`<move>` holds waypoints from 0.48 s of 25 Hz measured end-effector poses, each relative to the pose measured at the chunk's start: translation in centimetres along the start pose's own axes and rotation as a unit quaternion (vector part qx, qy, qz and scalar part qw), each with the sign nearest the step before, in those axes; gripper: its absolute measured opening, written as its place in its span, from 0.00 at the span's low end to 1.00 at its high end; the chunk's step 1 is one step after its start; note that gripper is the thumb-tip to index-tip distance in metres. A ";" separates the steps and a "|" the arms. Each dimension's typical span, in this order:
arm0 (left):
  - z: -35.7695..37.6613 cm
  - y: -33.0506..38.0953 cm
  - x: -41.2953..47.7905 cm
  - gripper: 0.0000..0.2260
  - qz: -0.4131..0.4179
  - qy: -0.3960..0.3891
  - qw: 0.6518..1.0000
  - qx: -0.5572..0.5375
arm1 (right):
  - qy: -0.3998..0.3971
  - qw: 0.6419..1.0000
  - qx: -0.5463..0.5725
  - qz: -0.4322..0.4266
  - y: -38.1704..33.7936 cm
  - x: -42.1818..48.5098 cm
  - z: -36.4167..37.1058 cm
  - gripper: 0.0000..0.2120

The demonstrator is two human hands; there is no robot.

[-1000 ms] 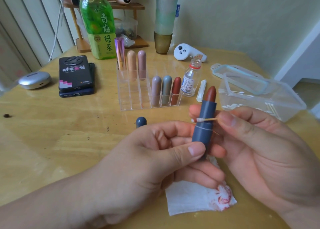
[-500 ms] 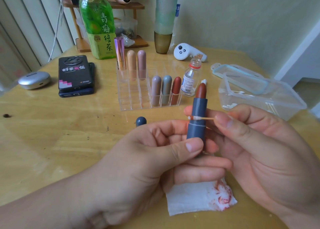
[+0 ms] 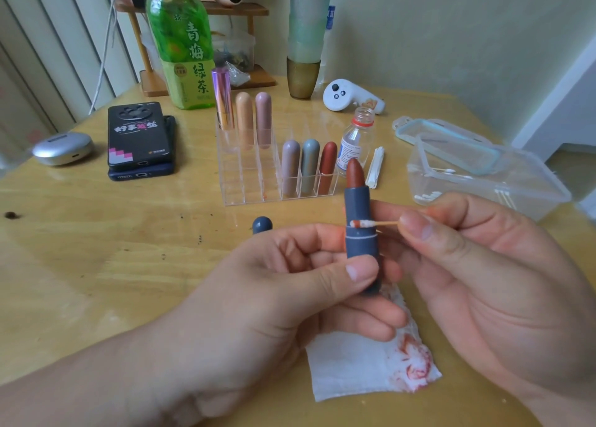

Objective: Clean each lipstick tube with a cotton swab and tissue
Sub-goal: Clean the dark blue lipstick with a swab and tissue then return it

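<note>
Left grip (image 3: 274,297): thumb and fingers are curled round the lower half of the lipstick (image 3: 358,207). The tube is upright and uncapped, with the brown-red bullet wound out at the top. It is held above the table (image 3: 96,265), toward the near edge, right of middle.

Right grip (image 3: 483,281): thumb and forefinger pinch the stick end of the swab (image 3: 366,223). The swab is horizontal. Its cotton tip lies against the tube at the seam between sleeve and base, and the tip's left end is stained red.

Tissue (image 3: 364,365): flat on the table by the near edge, partly under both hands, with red smears at its right corner.

Cap (image 3: 262,225): blue-grey, on the table left of the tube, lower part hidden by the left fingers.

Organizer (image 3: 245,181): clear, mid-table. Six capped lipsticks stand in it, three in the back row and three in the front row.

Box (image 3: 483,181): clear, toward the right edge, swabs inside.
</note>
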State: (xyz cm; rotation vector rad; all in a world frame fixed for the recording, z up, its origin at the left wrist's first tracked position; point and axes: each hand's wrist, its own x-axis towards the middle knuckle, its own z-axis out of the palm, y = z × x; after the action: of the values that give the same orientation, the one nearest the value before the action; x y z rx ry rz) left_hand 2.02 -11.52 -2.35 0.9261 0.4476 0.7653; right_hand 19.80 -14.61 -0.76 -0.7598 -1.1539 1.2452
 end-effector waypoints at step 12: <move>-0.1 0.0 0.0 0.10 0.020 0.025 0.999 0.026 | 0.016 1.000 -0.011 0.007 0.4 0.1 -0.9 0.06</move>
State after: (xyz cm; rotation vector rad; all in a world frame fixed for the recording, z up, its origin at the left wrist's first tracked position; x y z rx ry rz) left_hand 1.91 -11.46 -2.37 0.9688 0.4970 0.8174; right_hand 20.50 -14.32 -1.38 -0.8036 -1.1401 1.2301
